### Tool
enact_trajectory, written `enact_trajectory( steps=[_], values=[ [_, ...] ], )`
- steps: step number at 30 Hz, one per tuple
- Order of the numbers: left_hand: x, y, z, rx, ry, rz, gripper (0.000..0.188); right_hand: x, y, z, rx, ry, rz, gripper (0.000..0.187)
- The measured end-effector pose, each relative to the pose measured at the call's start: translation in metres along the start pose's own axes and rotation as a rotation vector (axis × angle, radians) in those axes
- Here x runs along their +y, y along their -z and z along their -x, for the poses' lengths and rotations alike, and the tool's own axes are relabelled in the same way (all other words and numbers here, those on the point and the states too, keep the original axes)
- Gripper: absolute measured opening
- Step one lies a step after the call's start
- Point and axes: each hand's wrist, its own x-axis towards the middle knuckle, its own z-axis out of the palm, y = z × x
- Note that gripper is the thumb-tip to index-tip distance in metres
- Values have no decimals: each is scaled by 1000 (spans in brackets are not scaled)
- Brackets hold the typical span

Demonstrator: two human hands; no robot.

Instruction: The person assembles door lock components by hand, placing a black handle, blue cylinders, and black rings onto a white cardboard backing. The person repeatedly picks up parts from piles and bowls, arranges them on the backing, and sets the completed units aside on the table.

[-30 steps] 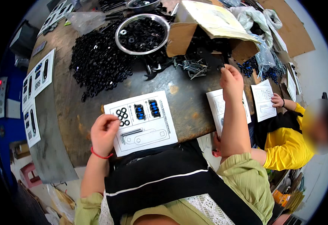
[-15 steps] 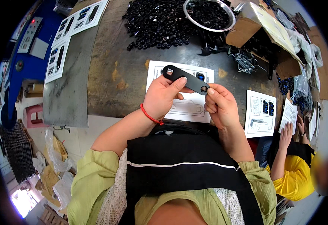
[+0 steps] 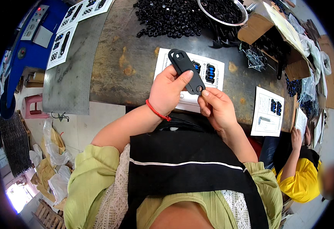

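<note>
Left hand has thumb and fingers closed round some flat black plates, looks like two stacked, held slanting over a white printed card. Right hand's thumb and fingertips kinda pinch their lower end, near the round hole.

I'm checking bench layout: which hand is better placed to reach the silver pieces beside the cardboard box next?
Probably right: the right hand is nearer the silver pieces and pinches only one end of the flat black hardware, while the left hand grips it.
</note>
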Motion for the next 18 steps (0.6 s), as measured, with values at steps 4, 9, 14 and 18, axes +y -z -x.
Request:
enact_trajectory(
  steps=[4, 9, 14, 18],
  values=[
    [4, 1, 2, 37, 53, -12, 22, 5, 0, 2, 0, 14, 131, 21],
    [4, 1, 5, 13, 98, 6, 25, 5, 0, 4, 6, 38, 115, 23],
    [4, 1, 7, 5, 108, -3, 25, 7, 0, 4, 104, 138, 277, 21],
    [6, -5, 4, 4, 122, 110, 28, 11, 2, 4, 179, 224, 351, 19]
  ],
)
